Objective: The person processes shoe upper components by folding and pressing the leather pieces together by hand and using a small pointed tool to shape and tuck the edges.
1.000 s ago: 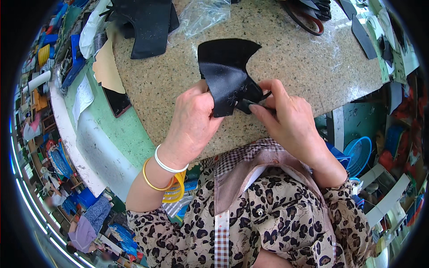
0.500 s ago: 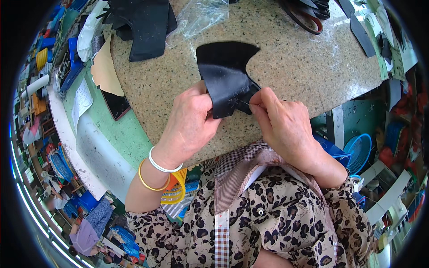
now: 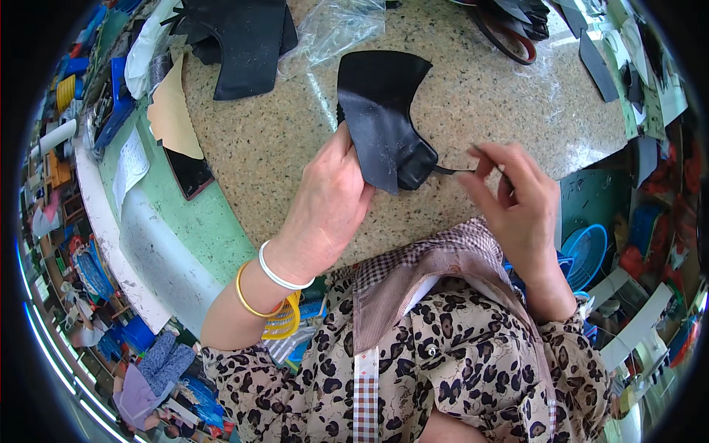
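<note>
My left hand (image 3: 323, 203) is closed on the lower left side of a curved black leather piece (image 3: 384, 122), holding it up over the stone tabletop. Its fingers are mostly hidden behind the leather. At the piece's lower right corner is a folded, rounded black part (image 3: 419, 166). From there a thin black strip (image 3: 452, 171) runs across to my right hand (image 3: 521, 188). That hand's thumb and forefinger are bent around the strip's end, slightly blurred.
Black leather pieces (image 3: 251, 52) and crumpled clear plastic (image 3: 336, 29) lie at the back of the stone tabletop (image 3: 509, 111). A tan scalloped piece (image 3: 176, 114) rests at the left. Blue (image 3: 586, 255) and yellow (image 3: 286, 317) baskets stand below the near edge.
My right hand has moved right, away from the leather, drawing the thin strip out straight. The leather piece has shifted slightly up and right, and its folded corner shows more.
</note>
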A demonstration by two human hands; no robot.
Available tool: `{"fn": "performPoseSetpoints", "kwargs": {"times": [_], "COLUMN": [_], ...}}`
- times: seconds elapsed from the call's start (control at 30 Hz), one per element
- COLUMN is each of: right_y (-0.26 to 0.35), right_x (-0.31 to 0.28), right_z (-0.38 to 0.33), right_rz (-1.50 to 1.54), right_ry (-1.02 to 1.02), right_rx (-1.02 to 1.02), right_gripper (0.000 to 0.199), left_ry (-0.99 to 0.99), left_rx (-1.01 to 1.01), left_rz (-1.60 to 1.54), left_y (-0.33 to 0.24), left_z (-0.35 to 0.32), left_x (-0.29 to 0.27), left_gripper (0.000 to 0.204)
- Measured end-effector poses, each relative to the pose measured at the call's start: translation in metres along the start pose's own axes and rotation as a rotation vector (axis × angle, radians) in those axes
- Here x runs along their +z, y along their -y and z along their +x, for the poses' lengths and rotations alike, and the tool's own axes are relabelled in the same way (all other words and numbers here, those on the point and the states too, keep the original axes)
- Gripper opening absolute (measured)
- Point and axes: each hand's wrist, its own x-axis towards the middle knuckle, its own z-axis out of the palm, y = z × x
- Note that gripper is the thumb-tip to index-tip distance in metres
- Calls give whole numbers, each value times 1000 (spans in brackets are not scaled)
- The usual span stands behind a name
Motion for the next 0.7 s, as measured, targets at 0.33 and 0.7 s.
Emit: {"fn": "performPoseSetpoints", "kwargs": {"times": [0.33, 0.7], "right_y": [-21, -14], "right_x": [15, 27], "right_z": [2, 7], "right_rz": [407, 372], "right_ry": [156, 7], "right_rx": [-56, -70], "right_gripper": [17, 16], "left_ry": [-147, -24], "left_rx": [104, -101], "left_rz": [314, -165], "left_y": [4, -7], "left_z": [-2, 2], "left_x": [11, -3], "left_gripper": [37, 29]}}
